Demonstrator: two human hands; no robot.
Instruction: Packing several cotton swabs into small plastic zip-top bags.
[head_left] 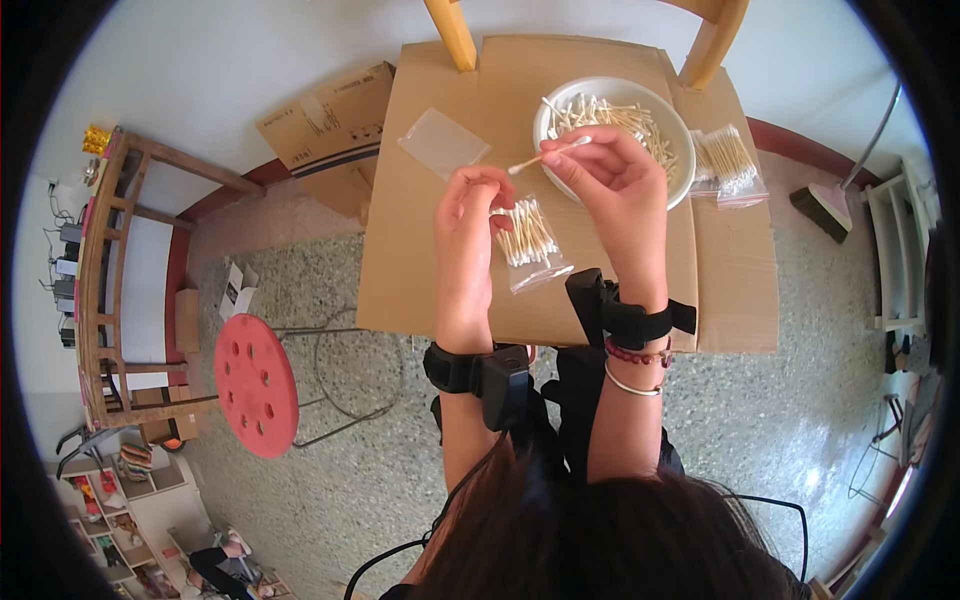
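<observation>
Seen from above, a person seated at a cardboard-covered table point(420, 270) pinches a single cotton swab point(548, 155) between the thumb and fingertips of the right hand point(615, 175), the stick lying nearly level and pointing left, its free tip reaching toward the left hand point(470, 215). The left hand is closed narrowly on the top edge of a small clear plastic bag point(532, 245), which lies on the cardboard just below and between the two hands. The bag holds a bundle of cotton swabs packed side by side, their white tips toward its mouth.

Directly behind the right hand, and partly hidden by it, stands a white bowl point(672, 125) heaped with loose cotton swabs. Just to the right of the bowl, touching its rim, lie filled clear bags of swabs point(730, 160), stacked near the table's right edge. An empty clear bag point(443, 142) lies flat on the cardboard to the upper left, well apart from the hands.

Both wrists wear black straps; the right also carries a beaded bracelet and a thin bangle. A red round stool point(256, 385) stands on the speckled floor to the left, and a flattened cardboard box point(330, 115) leans by the wall beyond it.
</observation>
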